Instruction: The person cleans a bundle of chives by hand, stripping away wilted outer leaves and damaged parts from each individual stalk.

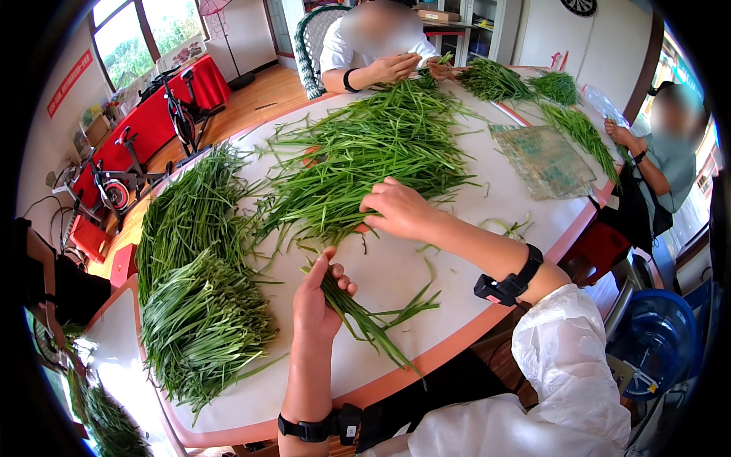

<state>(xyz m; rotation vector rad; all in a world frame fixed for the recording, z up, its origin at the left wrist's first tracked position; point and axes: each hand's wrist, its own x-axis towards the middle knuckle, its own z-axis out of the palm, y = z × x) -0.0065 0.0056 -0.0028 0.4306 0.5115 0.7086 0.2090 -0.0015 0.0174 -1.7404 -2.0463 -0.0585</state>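
My left hand [318, 298] is wrapped round a small bunch of long green chives [358, 320], whose leaves fan down to the right over the table. At the near edge of the large loose chive pile [381, 145], my right hand [400, 209] has its fingers curled in among the stalks. The fingertips are partly hidden there. To the left of my hands lie two more heaps: a neat bundle of chives [205, 327] nearer to me, and a darker heap [190, 206] behind it.
All this lies on a white table [457, 282] with an orange rim. Across it a person [373, 46] handles stalks; another person [670, 152] sits at the right. Chive bundles [495, 80] and a greenish plastic sheet [544, 160] lie at the far right. A blue tub [655, 335] stands beside me.
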